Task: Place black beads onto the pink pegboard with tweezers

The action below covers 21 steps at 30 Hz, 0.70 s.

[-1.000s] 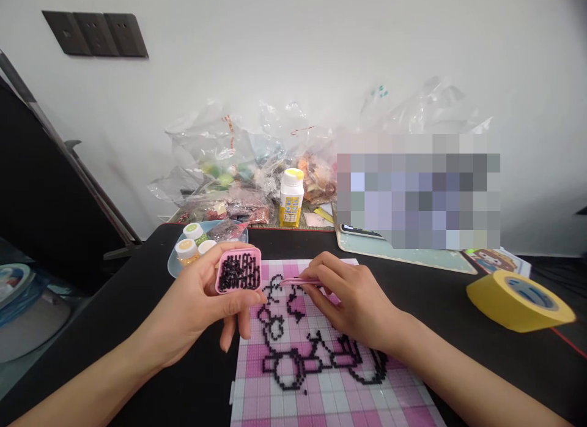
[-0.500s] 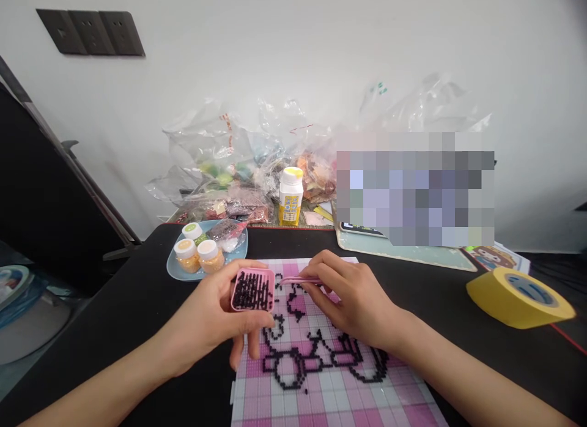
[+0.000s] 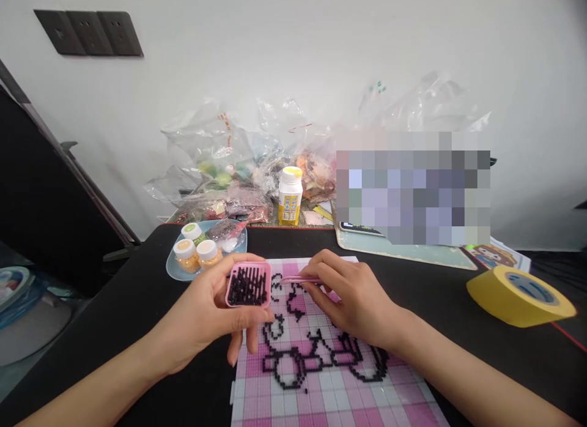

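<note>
A small pink square tray (image 3: 249, 304) of black beads (image 3: 247, 284) is gripped by my left hand (image 3: 217, 311), thumb along its near edge. The beads lie partly in rows along its grooves. My right hand (image 3: 351, 295) pinches pink tweezers (image 3: 293, 280), whose tips point left, just right of the tray. Beneath both hands spreads a pink and white checked pegboard (image 3: 339, 399). Black beads on it form outlines, including round shapes and bars. My right hand covers part of the upper pattern.
At the left, a blue plate (image 3: 174, 271) carries lidded bead jars (image 3: 186, 256) and a plastic bag. Behind stand a white and yellow bottle (image 3: 290, 197) and clear bags (image 3: 206, 145). A yellow tape roll (image 3: 499, 298) lies at the right, near a pale board (image 3: 403, 252).
My left hand has moved the pink tray slightly left and up, away from the tweezers, and its beads have shifted a little. My right hand stays nearly still.
</note>
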Tool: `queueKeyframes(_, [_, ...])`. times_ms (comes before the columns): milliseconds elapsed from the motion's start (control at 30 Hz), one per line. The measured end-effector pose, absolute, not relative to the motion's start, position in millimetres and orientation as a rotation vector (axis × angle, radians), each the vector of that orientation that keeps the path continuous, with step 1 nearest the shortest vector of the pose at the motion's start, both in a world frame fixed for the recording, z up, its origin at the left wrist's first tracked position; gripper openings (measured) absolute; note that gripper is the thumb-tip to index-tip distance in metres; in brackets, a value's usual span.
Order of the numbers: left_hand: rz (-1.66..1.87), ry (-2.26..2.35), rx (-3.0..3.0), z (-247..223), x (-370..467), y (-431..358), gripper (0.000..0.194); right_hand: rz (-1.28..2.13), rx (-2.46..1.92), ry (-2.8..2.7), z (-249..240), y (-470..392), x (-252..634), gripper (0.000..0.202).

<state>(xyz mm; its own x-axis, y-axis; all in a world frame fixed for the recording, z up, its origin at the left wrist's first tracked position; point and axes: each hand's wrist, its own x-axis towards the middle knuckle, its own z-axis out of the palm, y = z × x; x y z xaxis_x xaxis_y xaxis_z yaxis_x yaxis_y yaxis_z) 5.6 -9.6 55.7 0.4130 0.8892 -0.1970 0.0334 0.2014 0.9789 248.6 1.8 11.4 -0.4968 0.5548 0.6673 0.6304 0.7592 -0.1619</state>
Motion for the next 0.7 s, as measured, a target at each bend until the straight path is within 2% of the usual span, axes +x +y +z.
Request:
queueKeyframes(300, [0.743, 0.875, 1.162, 56.2, 9.5, -13.5, 0.060, -0.137, -0.887, -2.220, 10.4, 2.3, 248.5, 0.018])
queueKeyframes(700, [0.779, 0.927, 1.175, 54.6, 7.4, -9.9, 0.066, -0.171, -0.888, -2.179, 10.1, 2.1, 247.8, 0.016])
